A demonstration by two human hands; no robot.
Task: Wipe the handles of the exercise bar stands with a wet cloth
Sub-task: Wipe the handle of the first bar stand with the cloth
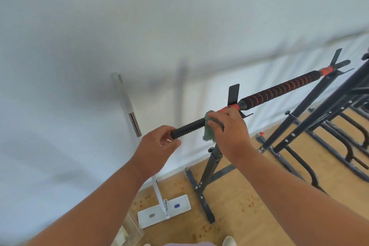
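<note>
Two bare hands on one bar (279, 88) that lies across a black stand (211, 158), in its forked rests. Right hand (231, 132) grips a green cloth (208, 130) around the bar, fingers (217, 124) curled over the top, cloth bunched under the palm and hanging down on the near side. Cloth sits just left of the stand's near upright plate (233, 94), where the red section of the bar meets the black ribbed handle (188, 128). Left hand (157, 150) at the free end of that handle, thumb and fingers (169, 131) curled loosely round the tip; whether they squeeze it or only touch it, cannot tell. Handle shows bare between the two hands. Past the plate the bar has black foam with red spiral stripes, running up right to the far rest. More black stands (329, 126) right of it on the wooden floor (239, 205). White flat mop (163, 209) leans on the white wall (79, 66), its head on the floor near the stand's foot
</note>
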